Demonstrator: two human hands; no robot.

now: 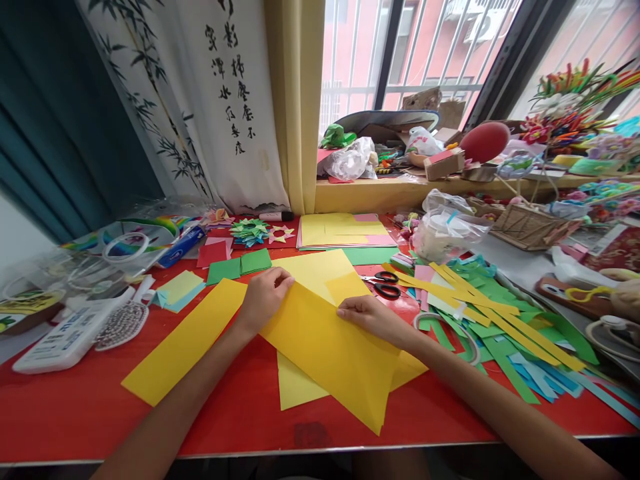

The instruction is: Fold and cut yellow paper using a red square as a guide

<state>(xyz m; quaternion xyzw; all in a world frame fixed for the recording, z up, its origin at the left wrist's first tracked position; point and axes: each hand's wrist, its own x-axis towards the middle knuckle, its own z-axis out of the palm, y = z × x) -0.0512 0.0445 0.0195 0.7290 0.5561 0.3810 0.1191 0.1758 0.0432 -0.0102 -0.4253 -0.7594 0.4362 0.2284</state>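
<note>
A large yellow paper sheet [335, 353] lies folded on the red table [240, 413], over a paler yellow sheet [295, 390]. My left hand [263, 297] rests on the sheet's upper left edge with its fingers curled and pinching the paper. My right hand [367, 315] presses down on the upper right part of the same sheet, fingers closed together over a folded corner. A long yellow strip [187, 343] lies to the left of my left forearm. Black-handled scissors [383, 285] lie just beyond my right hand.
Green squares [239, 265], a stack of yellow and pink sheets [340, 232] and folded paper stars [250, 231] lie farther back. Yellow, green and blue strips [493, 320] pile up at the right. A white calculator [67, 337] sits at the left. A cluttered windowsill [400, 190] runs behind.
</note>
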